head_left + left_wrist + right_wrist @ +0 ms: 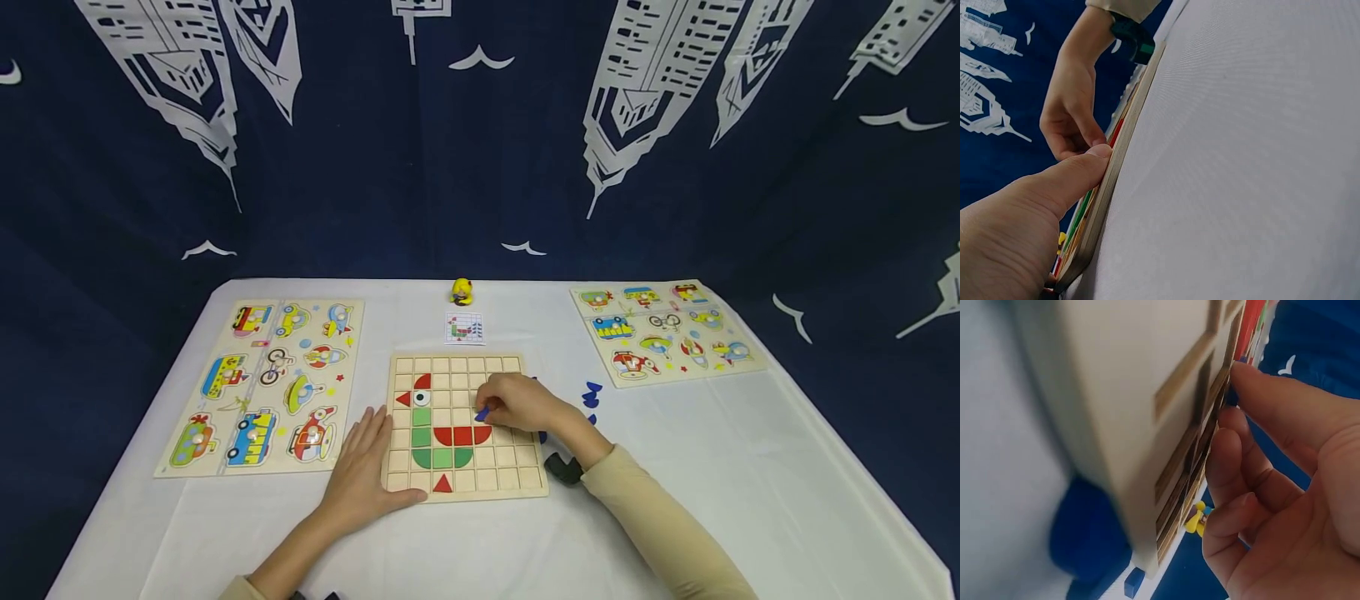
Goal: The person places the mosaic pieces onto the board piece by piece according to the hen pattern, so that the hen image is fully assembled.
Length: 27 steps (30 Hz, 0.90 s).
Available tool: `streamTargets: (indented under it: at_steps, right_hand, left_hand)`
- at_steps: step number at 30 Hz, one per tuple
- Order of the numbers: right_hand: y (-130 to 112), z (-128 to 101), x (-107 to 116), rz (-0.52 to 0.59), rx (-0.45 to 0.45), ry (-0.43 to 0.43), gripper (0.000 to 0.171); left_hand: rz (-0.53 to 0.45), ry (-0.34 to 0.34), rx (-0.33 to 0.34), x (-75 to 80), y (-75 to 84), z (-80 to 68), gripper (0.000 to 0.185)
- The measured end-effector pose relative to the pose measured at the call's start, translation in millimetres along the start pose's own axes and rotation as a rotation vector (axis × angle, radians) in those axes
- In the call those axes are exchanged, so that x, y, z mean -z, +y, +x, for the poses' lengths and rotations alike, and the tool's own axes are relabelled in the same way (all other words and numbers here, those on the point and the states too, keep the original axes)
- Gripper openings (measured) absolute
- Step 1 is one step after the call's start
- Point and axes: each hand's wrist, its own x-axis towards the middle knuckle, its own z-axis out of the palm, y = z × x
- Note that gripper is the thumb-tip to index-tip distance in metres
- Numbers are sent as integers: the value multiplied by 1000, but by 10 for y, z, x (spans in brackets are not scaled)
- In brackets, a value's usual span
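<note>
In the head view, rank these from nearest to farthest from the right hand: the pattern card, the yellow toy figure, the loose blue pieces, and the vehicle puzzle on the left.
From the right hand:
1. Loose blue pieces, just to its right on the cloth.
2. Pattern card, beyond the grid board.
3. Yellow toy figure, behind the card at the table's far edge.
4. Vehicle puzzle on the left, across the board, on the left hand's side.

Left hand (360,475) lies flat, fingers straight; right hand (517,404) curls its grip in a pinch.

white-clothed table (750,467) before a dark blue backdrop (450,167) printed with white skyscrapers and birds, under even light
</note>
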Motion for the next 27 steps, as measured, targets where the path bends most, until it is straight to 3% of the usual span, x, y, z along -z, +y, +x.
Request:
streamTargets:
  at_steps: [8,14,20,27]
  right_hand:
    - [38,-107,48,38,-27,41,11]
    - [164,-387,172,145,-61,156,15]
    - [359,-700,200,144,-131,266,16]
    - [491,-851,104,162,-196,235,18]
  left_hand:
    - [5,-1,-4,-9,13,6,122]
    - [3,4,-10,-5,23,10,122]
    - [7,9,-15,-1,6,6,121]
    - [4,12,-19,-11,-8,-7,121]
